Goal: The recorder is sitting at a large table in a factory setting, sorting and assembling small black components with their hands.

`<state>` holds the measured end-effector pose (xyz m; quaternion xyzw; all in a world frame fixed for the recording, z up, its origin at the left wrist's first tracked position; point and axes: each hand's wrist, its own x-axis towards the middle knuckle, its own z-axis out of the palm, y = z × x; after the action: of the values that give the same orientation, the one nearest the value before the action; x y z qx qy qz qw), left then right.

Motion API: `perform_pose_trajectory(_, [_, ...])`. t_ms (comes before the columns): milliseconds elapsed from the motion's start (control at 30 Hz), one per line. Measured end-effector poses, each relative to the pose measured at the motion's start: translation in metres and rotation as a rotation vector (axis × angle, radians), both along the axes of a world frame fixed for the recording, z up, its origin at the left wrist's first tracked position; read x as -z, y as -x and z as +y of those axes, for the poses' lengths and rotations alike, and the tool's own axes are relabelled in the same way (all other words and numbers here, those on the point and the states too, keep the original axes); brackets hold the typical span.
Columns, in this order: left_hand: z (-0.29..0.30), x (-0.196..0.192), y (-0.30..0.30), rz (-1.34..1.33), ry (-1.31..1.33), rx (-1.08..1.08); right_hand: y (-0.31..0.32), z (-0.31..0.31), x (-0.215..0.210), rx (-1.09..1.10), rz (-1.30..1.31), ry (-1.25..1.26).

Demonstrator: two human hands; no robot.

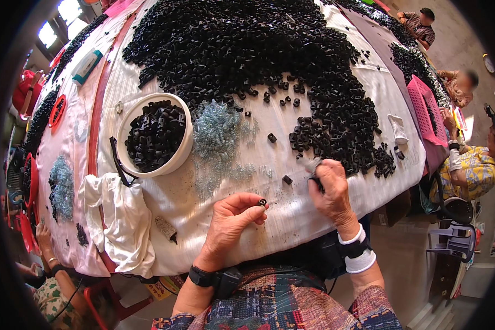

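Observation:
Between the thumb and fingers of my left hand (234,220) is a small black plastic piece (262,203), held just above the white cloth. My right hand (333,192) is closed at the near edge of a heap of black plastic pieces (341,129). A blurred greyish thing and something dark show at its fingers; their kind I cannot make out. Two single black pieces (287,179) lie on the cloth between the hands and the heap. A pile of small clear bluish springs (217,132) spreads beyond my left hand, beside a white tub (188,143) filled with black pieces.
A crumpled white cloth (121,220) and a small speckled object (165,228) lie left of my left hand. The large black heap (242,44) covers the far table. A pink basket (425,110) stands at the right edge. Other people (470,170) sit around the table.

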<state>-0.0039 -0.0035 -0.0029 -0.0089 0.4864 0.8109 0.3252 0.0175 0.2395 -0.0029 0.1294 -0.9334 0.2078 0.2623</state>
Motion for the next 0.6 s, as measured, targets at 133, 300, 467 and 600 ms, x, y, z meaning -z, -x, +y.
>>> perform_pose_trajectory(133, [0.001,-0.001,0.001,-0.003,0.011,0.000,0.017,-0.002,0.004,0.173,0.080,0.060])
perform_pose_trajectory(300, [0.000,-0.001,0.000,-0.009,0.011,-0.002,0.034,-0.020,0.002,0.292,0.013,-0.105])
perform_pose_trajectory(467, [0.000,-0.002,0.000,-0.015,-0.004,-0.005,0.035,-0.022,0.007,0.379,-0.034,-0.105])
perform_pose_trajectory(600, [-0.001,-0.001,0.000,-0.009,0.004,-0.001,0.033,-0.018,0.007,0.337,0.098,0.031])
